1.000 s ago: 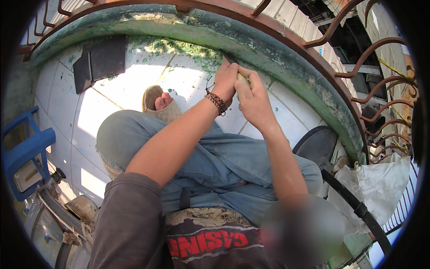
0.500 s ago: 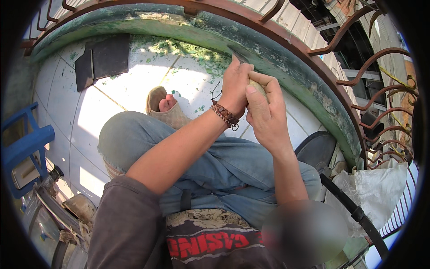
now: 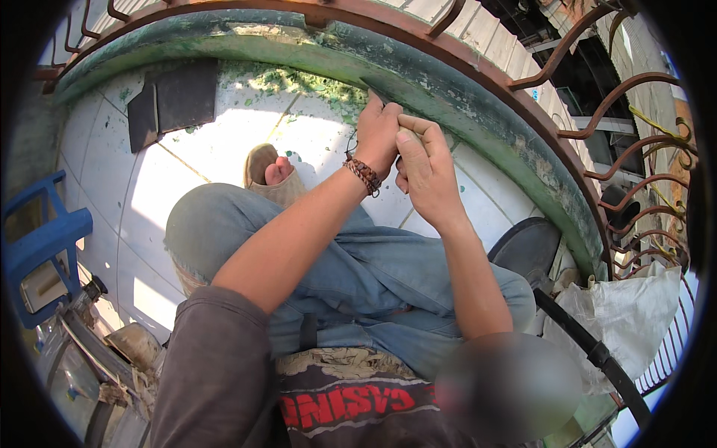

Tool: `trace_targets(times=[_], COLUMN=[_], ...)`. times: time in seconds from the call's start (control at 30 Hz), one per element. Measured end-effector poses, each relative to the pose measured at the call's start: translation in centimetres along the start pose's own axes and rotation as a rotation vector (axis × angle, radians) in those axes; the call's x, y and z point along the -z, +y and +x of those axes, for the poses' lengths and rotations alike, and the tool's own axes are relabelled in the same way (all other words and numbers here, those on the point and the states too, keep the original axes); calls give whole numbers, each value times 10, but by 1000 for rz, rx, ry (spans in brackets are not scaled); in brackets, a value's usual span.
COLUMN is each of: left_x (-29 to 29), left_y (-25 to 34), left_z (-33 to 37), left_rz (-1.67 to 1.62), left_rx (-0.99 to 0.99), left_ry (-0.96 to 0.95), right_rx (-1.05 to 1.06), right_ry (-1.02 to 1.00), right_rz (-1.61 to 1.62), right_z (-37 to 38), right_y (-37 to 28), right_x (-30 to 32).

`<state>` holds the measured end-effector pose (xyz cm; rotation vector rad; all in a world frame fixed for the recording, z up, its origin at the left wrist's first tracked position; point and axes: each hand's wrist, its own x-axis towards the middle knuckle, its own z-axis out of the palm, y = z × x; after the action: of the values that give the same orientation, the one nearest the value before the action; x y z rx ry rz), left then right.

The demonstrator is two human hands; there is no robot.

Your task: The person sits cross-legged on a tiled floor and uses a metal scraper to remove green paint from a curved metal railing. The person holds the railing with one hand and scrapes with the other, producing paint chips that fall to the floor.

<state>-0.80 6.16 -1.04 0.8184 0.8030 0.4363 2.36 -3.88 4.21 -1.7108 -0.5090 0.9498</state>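
A scraper (image 3: pixel 373 86), its thin dark blade just showing past my fingers, lies against the low green wall (image 3: pixel 478 145) with peeling paint. My left hand (image 3: pixel 379 136), with a braided brown bracelet at the wrist, is closed over the front of the scraper, its index finger stretched along the blade. Behind it, my right hand (image 3: pixel 429 168) is wrapped round the light-coloured handle, thumb on top. Most of the handle is hidden by my fingers. Green paint flakes (image 3: pixel 299 81) lie along the wall's foot.
A rusty metal railing (image 3: pixel 515 82) runs above the wall. Dark flat pieces (image 3: pixel 183 97) lie on the white tiles at the far left. A blue plastic stool (image 3: pixel 52 239) stands left. On the right are a round black disc (image 3: pixel 526 246) and a white sack (image 3: pixel 620 321).
Both hands have moved a little to the left along the wall together with the scraper. Their grip looks the same.
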Motion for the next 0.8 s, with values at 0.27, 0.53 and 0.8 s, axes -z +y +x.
trace_targets(times=[0.27, 0.53, 0.8], left_x=[1, 3, 3], left_y=[6, 0, -2], left_z=[-3, 0, -1], left_rz=[145, 11, 37], left_rx=[-2, 58, 16], left_ry=[21, -4, -1], right_rx=[40, -11, 45], right_ry=[30, 31, 39], right_rz=[33, 29, 10], right_z=[-1, 0, -3], right_y=[-2, 0, 1], right_x=[-8, -8, -8])
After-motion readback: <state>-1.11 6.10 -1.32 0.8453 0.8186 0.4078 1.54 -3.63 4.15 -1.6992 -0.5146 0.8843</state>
